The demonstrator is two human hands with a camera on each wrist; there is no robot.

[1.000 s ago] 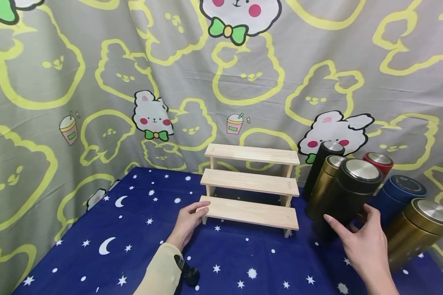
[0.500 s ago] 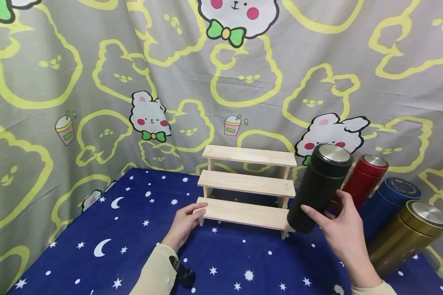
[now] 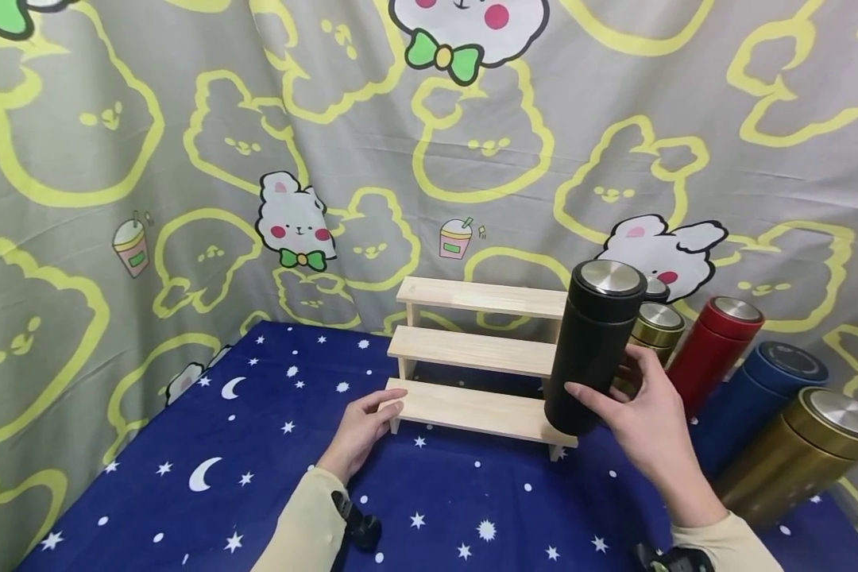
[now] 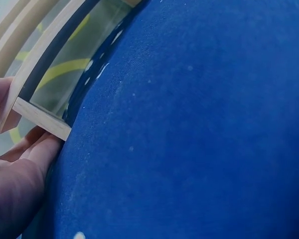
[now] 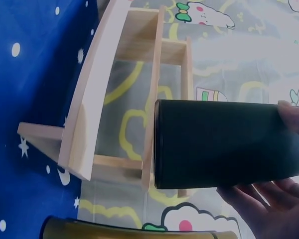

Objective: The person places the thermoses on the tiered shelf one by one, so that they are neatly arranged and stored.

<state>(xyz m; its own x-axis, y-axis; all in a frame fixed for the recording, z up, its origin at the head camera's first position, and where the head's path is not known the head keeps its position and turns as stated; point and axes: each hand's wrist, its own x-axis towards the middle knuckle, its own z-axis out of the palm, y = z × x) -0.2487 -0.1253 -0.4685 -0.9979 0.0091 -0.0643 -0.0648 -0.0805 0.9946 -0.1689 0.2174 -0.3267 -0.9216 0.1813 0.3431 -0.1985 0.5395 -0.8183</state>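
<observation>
My right hand grips a black thermos flask by its side, lid up and slightly tilted. In the head view the flask overlaps the right end of a three-step wooden display stand; I cannot tell whether its base touches the wood. The right wrist view shows the flask's base in front of the stand's planks. At the other end, my left hand holds the lowest plank by its left end. The left wrist view has the left-hand fingers against the stand's leg.
At the right stand a red flask, a blue flask and a gold flask. Another gold flask and a black lid show behind the held one. A patterned grey curtain hangs behind the blue starry cloth.
My right hand has carried the black flask left, from among the other flasks to the stand's right end, and it now leans less. My left hand stays at the plank's end.
</observation>
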